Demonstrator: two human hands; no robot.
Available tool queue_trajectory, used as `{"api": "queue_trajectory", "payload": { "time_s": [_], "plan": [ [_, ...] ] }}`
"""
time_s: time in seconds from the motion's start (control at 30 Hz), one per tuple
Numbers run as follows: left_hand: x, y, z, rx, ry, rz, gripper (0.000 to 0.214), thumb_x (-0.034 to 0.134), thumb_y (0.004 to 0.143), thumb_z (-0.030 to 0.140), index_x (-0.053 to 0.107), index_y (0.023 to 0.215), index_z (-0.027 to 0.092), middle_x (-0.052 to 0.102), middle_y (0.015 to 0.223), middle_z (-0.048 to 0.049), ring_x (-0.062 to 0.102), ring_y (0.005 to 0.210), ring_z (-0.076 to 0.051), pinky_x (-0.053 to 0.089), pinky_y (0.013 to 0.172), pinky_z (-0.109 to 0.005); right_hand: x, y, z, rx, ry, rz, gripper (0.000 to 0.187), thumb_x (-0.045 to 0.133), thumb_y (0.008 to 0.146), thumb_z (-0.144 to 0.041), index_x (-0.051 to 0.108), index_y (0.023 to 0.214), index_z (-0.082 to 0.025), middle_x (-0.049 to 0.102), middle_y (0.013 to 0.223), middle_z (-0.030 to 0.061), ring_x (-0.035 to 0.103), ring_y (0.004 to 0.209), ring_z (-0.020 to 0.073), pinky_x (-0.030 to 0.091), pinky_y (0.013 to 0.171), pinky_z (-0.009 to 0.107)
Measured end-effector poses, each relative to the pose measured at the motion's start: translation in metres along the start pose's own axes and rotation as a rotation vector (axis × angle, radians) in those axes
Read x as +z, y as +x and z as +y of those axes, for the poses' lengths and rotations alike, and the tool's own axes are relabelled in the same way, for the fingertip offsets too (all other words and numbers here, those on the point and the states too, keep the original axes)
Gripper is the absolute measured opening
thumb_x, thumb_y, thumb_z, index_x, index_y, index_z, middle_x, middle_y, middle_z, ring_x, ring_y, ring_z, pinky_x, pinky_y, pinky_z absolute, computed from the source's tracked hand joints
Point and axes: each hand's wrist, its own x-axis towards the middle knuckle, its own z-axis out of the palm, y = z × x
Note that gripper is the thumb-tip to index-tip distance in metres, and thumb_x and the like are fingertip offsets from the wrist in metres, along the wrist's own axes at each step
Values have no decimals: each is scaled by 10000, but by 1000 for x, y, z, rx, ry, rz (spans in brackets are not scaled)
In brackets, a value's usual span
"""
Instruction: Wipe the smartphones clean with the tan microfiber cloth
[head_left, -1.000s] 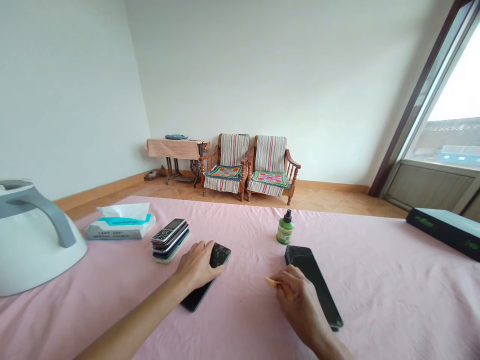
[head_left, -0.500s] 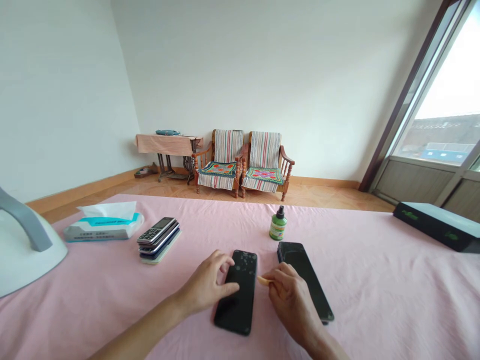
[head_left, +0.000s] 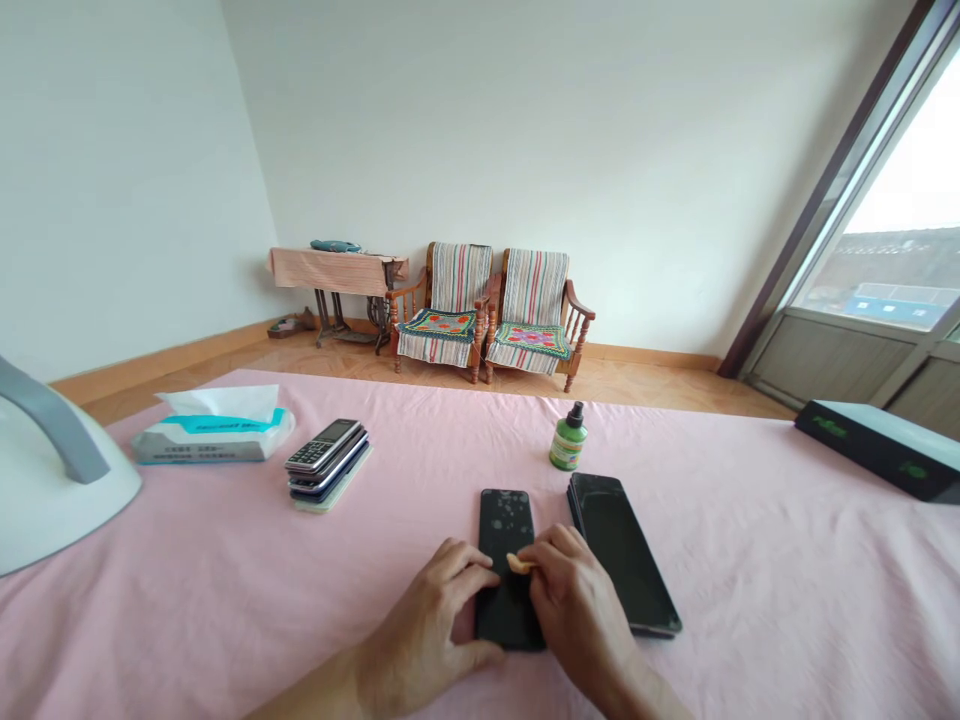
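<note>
A black smartphone (head_left: 506,525) with a smudged screen lies lengthwise on the pink tablecloth in front of me. My left hand (head_left: 427,625) rests on its near left edge, fingers curled around it. My right hand (head_left: 581,610) pinches a small yellowish pad (head_left: 517,563) and presses it on the phone's screen. A second, larger black phone (head_left: 622,550) lies just to the right, untouched. A small green bottle (head_left: 569,438) with a black cap stands behind the two phones.
A stack of several phones (head_left: 328,463) sits at the left, with a tissue pack (head_left: 214,428) beyond it. A white and grey appliance (head_left: 52,470) fills the left edge. A dark box (head_left: 877,445) lies at the far right of the table (head_left: 787,580).
My left hand slid the smudged phone from the left to the middle, beside the larger phone, and turned it lengthwise. My right hand brought the yellowish pad onto its screen.
</note>
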Motion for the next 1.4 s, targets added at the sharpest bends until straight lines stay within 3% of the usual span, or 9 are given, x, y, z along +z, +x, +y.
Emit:
{"api": "queue_trajectory", "payload": {
  "time_s": [0.17, 0.3, 0.43, 0.6, 0.7, 0.93, 1.13, 1.4],
  "plan": [
    [-4, -5, -2, 74, 8, -84, 372, 762, 746, 133, 640, 1084, 233, 589, 1186, -47, 547, 1097, -217, 441, 983, -321, 10, 6, -8, -6, -140, -88, 327, 418, 799, 23, 664, 740, -184, 588, 834, 61, 522, 813, 180, 425, 724, 269],
    [-1, -6, 1, 90, 149, -78, 320, 819, 720, 306, 669, 982, 197, 610, 1166, -78, 545, 1086, -265, 455, 968, -383, 12, 42, 4, 49, -247, -55, 333, 416, 825, 7, 684, 742, -173, 596, 828, 74, 515, 825, 193, 412, 733, 273],
    [2, -5, 2, 110, 241, -59, 286, 793, 752, 313, 666, 985, 206, 618, 1163, -77, 555, 1073, -272, 459, 957, -405, 17, 64, 14, 78, -286, -18, 334, 408, 837, -4, 690, 747, -160, 586, 790, 70, 507, 788, 189, 399, 732, 276],
    [1, -6, 2, 94, 274, -64, 263, 802, 732, 304, 665, 942, 221, 640, 1094, -65, 584, 1021, -272, 483, 925, -407, 19, 29, 2, 23, -244, -47, 335, 414, 797, 36, 665, 764, -182, 584, 834, 57, 511, 817, 186, 400, 727, 261],
    [1, -6, 2, 113, 262, -64, 333, 803, 723, 248, 650, 1017, 211, 627, 1176, -78, 556, 1104, -283, 451, 986, -419, 17, 15, -6, 23, -252, -88, 328, 418, 820, 18, 664, 792, -197, 590, 843, 55, 520, 800, 188, 406, 707, 263],
    [0, -6, 0, 126, 275, -75, 333, 787, 738, 204, 636, 1034, 191, 591, 1288, -92, 509, 1208, -282, 414, 1049, -432, 8, 41, -1, 110, -440, -95, 302, 419, 848, -17, 676, 791, -166, 612, 845, 85, 552, 819, 208, 400, 692, 287],
    [-1, -7, -3, 115, 248, -65, 357, 815, 701, 185, 641, 1014, 184, 599, 1277, -82, 517, 1200, -274, 432, 1043, -411, 4, 28, 1, 107, -463, -95, 303, 417, 832, 10, 657, 781, -167, 608, 834, 80, 568, 790, 196, 383, 617, 262],
    [1, -8, -5, 139, 251, -38, 381, 801, 701, 151, 634, 1043, 182, 598, 1276, -82, 526, 1189, -275, 452, 1025, -422, 5, 22, 0, 136, -408, -105, 307, 409, 854, 3, 661, 853, -173, 606, 884, 75, 559, 844, 198, 414, 696, 271]
  ]
}}
